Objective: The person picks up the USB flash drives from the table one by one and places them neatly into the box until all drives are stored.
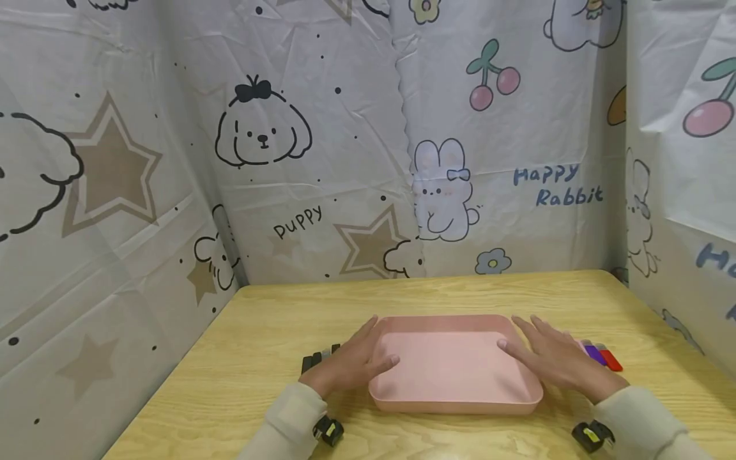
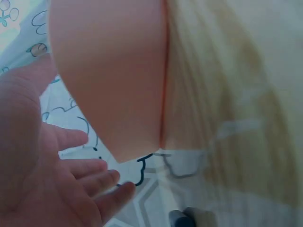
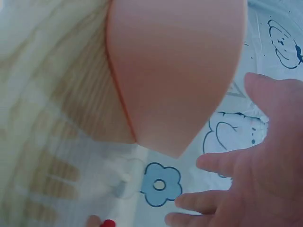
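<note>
While the pink tray [image 1: 457, 364] sits flat on the wooden surface [image 1: 259, 358], low and right of centre in the head view, your left hand [image 1: 355, 359] overlaps its left rim and your right hand [image 1: 549, 354] its right. The fingers of both are extended and apart, curled round nothing; each thumb points inward over the tray. If lining it up is the step in hand, as it seems, press evenly from both ends so that it slides square instead of turning. Mind the black items [image 1: 313, 361] lower left of centre, and the purple item [image 1: 594, 352] and red item [image 1: 611, 359] at lower right: they lie just beyond your hands, and a wide sweep could knock them.

In the left wrist view, the tray's pink wall fills the top centre and your hand comes in along the left edge, fingers spread. Whether it meets the wall is not clear here, so feel for contact before you push.

In the right wrist view, the wall stands at top centre with your hand at the right, fingers loose and apart; contact is again unclear. Match the left hand's pressure, and watch the red tip [image 3: 109, 223] at the bottom edge.
</note>
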{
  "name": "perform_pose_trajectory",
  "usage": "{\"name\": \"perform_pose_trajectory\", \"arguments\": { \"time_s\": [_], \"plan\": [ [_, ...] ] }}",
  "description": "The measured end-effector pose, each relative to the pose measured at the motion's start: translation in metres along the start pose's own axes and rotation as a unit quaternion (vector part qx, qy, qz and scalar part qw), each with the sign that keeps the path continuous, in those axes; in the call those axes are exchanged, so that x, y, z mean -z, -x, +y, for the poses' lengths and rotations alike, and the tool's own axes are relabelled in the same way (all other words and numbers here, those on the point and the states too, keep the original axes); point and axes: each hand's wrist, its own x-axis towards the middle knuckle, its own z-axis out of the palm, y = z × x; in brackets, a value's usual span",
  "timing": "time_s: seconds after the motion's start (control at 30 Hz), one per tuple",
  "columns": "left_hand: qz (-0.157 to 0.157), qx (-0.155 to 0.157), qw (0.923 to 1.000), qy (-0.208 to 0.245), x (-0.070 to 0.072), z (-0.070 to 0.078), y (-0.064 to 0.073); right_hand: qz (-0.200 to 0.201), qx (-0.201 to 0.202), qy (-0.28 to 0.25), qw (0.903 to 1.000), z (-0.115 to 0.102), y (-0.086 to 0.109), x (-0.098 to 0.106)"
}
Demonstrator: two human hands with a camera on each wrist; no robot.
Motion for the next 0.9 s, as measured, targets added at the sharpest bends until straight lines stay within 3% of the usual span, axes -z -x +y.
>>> {"name": "perform_pose_trajectory", "arguments": {
  "time_s": [0.3,0.4,0.53,0.67,0.9],
  "plan": [
    [0.031,-0.035,0.9987,0.020,-0.004,-0.009,-0.004,-0.021,-0.001,-0.077,0.9968,0.003,-0.004,-0.005],
    [0.043,-0.042,0.9967,0.055,-0.004,-0.010,-0.006,-0.014,-0.005,-0.099,0.9950,0.004,-0.005,-0.007],
    [0.051,-0.037,0.9909,0.118,-0.004,-0.013,-0.007,0.002,-0.015,-0.115,0.9932,0.005,-0.007,-0.008],
    [0.061,-0.029,0.9861,0.152,-0.005,-0.015,-0.008,0.010,-0.022,-0.147,0.9888,0.007,-0.009,-0.008],
    [0.066,-0.018,0.9779,0.198,-0.011,-0.018,-0.008,0.039,-0.007,-0.233,0.9718,0.017,-0.013,-0.015]
  ]
}}
